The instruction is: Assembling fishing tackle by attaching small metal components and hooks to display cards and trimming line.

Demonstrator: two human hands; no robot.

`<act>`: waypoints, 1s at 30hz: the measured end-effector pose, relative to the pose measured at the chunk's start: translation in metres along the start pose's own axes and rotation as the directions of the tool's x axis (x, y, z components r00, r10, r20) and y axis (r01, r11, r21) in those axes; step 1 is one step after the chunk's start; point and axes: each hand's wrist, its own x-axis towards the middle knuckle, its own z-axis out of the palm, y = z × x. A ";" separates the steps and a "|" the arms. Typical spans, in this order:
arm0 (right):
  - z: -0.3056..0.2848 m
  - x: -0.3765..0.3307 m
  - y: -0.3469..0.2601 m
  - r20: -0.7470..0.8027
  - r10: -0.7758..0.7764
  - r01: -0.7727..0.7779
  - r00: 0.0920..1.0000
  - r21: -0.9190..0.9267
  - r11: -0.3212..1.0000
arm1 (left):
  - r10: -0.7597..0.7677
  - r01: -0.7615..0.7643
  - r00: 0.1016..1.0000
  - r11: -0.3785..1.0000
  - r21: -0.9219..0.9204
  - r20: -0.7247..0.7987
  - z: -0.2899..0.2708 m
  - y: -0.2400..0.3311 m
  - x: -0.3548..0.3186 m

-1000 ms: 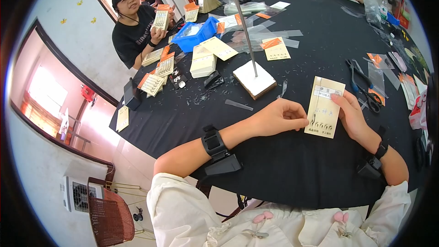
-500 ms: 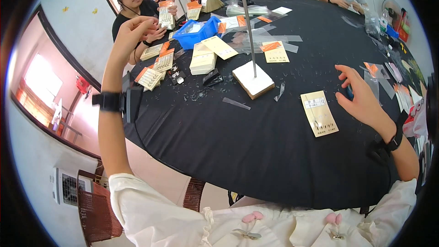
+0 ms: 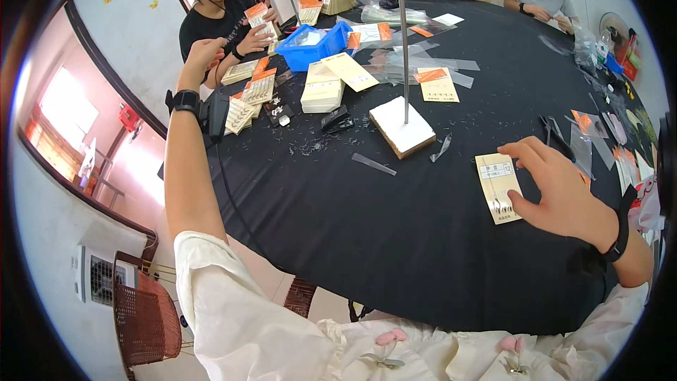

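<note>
My left hand [image 3: 203, 60] is raised at the far left, above the table's edge. Its fingertips are pinched together; what they hold, if anything, is too fine to make out. On the right, my right hand [image 3: 557, 187] hovers with thumb and fingers apart, over the right edge of a pale yellow card [image 3: 493, 176]. That card lies on the black cloth and carries a printed label and several small hooks along its lower part. Part of it is hidden by my thumb. Left of it and farther back, a thin metal rod [image 3: 405, 63] rises from a white-topped block [image 3: 400, 128].
Beyond my right hand lies a dark-handled cutting tool [image 3: 553, 132]. A blue bin [image 3: 312, 47], a card stack [image 3: 321, 95], a black stapler-like thing [image 3: 337, 119] and clear plastic sleeves [image 3: 416, 60] lie farther back. Across the table a person [image 3: 211, 25] holds cards; two others sit farther right.
My right hand has come nearer and now partly covers the card; the cutting tool behind it shows more. My left hand stays raised and has sunk slightly. The whole view has shifted a little.
</note>
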 end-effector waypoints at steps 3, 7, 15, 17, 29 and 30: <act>0.001 -0.001 -0.006 0.031 -0.022 0.022 0.999 -0.008 1.000 | 0.005 -0.005 1.000 0.999 -0.044 -0.004 0.011 0.001 0.002; 0.001 -0.003 -0.010 0.057 -0.068 0.068 0.996 -0.003 0.998 | 0.021 -0.027 0.999 0.991 -0.132 -0.050 0.026 -0.004 0.012; -0.002 -0.007 -0.012 0.107 -0.082 0.084 0.991 -0.013 0.996 | 0.011 -0.016 0.999 0.988 -0.154 -0.030 0.025 -0.024 0.030; -0.001 -0.008 -0.011 0.096 -0.088 0.088 0.992 0.003 0.996 | -0.004 0.000 0.999 0.993 -0.115 -0.036 0.028 -0.022 0.026; 0.004 0.017 -0.028 0.026 -0.265 0.261 0.964 0.105 0.960 | -0.154 0.201 0.979 0.661 -0.723 0.132 0.038 -0.045 0.023; 0.005 0.022 -0.030 0.012 -0.287 0.284 0.958 0.108 0.953 | -0.164 0.219 0.975 0.619 -0.755 0.149 0.036 -0.050 0.032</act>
